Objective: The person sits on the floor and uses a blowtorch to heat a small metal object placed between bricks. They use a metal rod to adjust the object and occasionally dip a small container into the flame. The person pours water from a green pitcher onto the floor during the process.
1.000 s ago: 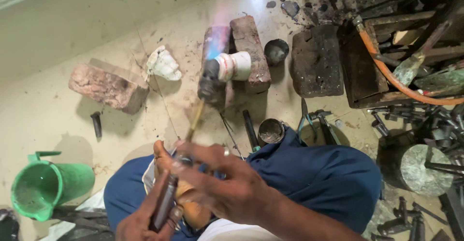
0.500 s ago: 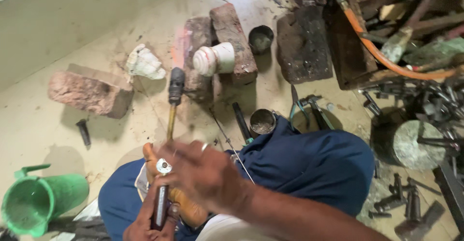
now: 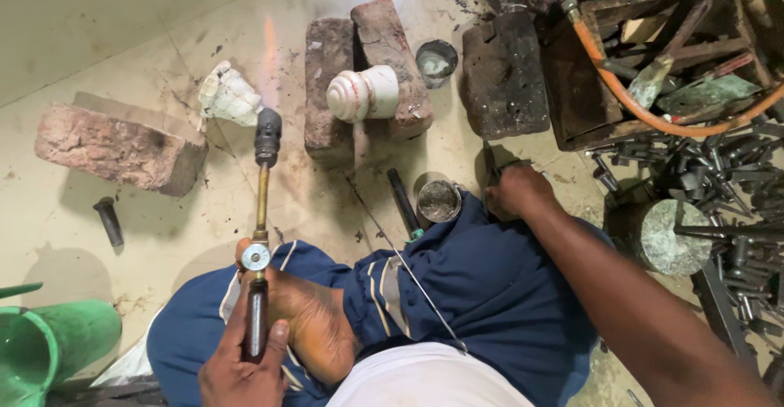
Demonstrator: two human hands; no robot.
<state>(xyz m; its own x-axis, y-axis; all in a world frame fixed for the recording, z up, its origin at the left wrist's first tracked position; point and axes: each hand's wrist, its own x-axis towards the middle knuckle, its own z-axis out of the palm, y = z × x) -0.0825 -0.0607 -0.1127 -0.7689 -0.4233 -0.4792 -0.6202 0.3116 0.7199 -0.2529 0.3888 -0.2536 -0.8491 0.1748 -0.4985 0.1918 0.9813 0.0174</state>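
Observation:
My left hand (image 3: 245, 366) grips the dark handle of a gas torch (image 3: 261, 211) low on the left, over my knee. Its brass tube points away from me, and a pale orange flame (image 3: 269, 56) rises from the black nozzle over the floor left of the bricks. A white ribbed ceramic piece (image 3: 363, 93) lies on two worn bricks (image 3: 327, 72), just right of the flame. My right hand (image 3: 514, 191) reaches past my blue-clad knee and closes on dark metal pliers (image 3: 490, 160) on the floor, beside a small round tin (image 3: 438, 200).
A loose brick (image 3: 114, 146) and a white crumpled lump (image 3: 229, 97) lie at the left. A green plastic jug (image 3: 49, 350) stands at the bottom left. On the right are a dark block (image 3: 506, 72), an orange hose (image 3: 637, 97), a stone cylinder (image 3: 674, 235) and several metal tools. A thin wire (image 3: 408, 272) crosses my lap.
My right hand left the torch and moved right to the pliers by the tin. The torch now points left of the bricks instead of at the ceramic piece.

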